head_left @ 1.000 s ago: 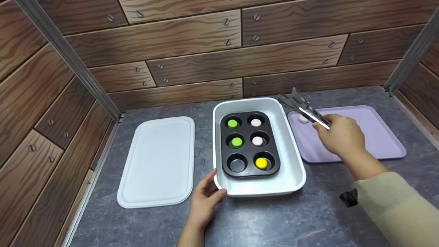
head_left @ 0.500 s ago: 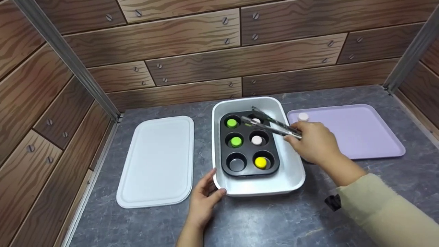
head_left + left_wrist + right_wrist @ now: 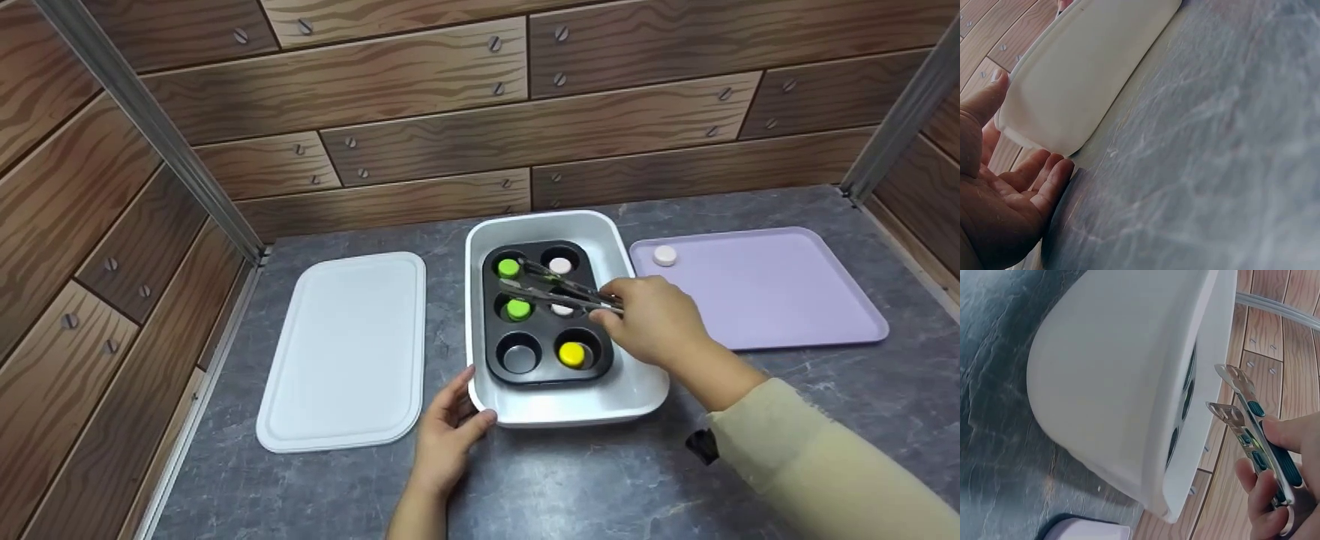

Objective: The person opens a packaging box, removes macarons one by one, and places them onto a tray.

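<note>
In the head view, a white bin (image 3: 634, 386) holds a black muffin tin (image 3: 541, 375). Two green discs (image 3: 518, 308), two white discs (image 3: 559, 266) and one yellow disc (image 3: 571, 355) sit in its cups; the front left cup holds none. My right hand (image 3: 656, 319) grips metal tongs (image 3: 570, 296), their tips spread apart over the tin with nothing seen between them. The tongs (image 3: 1258, 439) show green grips in the right wrist view. My left hand (image 3: 445, 442) holds the bin's front left corner between thumb and fingers. The lower white disc is partly covered by the tongs.
A lilac tray (image 3: 780, 292) lies to the right, with one white disc (image 3: 664, 256) near its back left corner. To the left lies a flat white lid (image 3: 345, 352). Wood-patterned walls (image 3: 420, 90) close off the back and sides of the grey table (image 3: 585, 487).
My right hand has carried the tongs leftward from above the lilac tray to over the muffin tin, and the tips are lower. My left hand and the bin have stayed put.
</note>
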{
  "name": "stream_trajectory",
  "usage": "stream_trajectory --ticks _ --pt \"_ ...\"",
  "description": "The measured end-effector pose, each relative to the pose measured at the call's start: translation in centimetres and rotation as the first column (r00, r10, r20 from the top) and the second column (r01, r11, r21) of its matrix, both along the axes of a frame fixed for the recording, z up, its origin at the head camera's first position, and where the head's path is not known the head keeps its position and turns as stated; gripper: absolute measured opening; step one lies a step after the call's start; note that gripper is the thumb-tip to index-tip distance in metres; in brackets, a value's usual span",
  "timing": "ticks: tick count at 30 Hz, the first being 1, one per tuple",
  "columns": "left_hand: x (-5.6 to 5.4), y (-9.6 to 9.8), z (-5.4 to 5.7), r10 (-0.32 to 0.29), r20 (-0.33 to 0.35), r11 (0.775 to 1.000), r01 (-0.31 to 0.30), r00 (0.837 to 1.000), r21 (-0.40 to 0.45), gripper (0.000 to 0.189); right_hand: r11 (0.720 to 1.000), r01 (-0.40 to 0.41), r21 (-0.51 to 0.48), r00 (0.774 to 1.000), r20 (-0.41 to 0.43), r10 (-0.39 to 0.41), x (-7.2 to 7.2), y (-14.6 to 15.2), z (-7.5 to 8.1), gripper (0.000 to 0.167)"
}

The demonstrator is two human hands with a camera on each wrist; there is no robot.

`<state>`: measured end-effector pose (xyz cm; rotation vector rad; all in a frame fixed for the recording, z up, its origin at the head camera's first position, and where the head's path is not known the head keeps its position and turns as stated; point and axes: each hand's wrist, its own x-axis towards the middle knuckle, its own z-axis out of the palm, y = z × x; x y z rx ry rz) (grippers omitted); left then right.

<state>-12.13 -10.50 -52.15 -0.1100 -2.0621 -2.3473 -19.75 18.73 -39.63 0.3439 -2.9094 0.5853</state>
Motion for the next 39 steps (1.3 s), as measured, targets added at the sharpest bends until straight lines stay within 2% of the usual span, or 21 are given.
stream_trajectory --ticks 15,23,27,39 --pt "-0.1 0.1 -0.2 -0.002 -0.001 1.000 0.002 1.000 0.013 0.067 0.996 -0.017 0.092 0.993 0.116 0.007 -0.4 -1.4 -0.1 0.032" --pt "0.0 0.0 -0.1 -0.002 -0.002 1.000 0.002 1.000 0.023 0.067 0.991 -0.032 0.130 0.990 0.143 0.013 -0.7 -2.7 0.3 0.024" --pt "0.0 0.0 -0.1 0.005 -0.004 1.000 -0.005 1.000 -0.002 0.067 0.987 -0.041 0.157 0.989 0.148 0.018 -1.0 -3.3 0.6 0.018" --pt "0.0 0.0 -0.1 0.012 0.003 1.000 -0.011 1.000 -0.017 0.067 0.984 -0.021 0.179 0.983 0.183 -0.013 -1.0 -4.1 0.6 0.016"
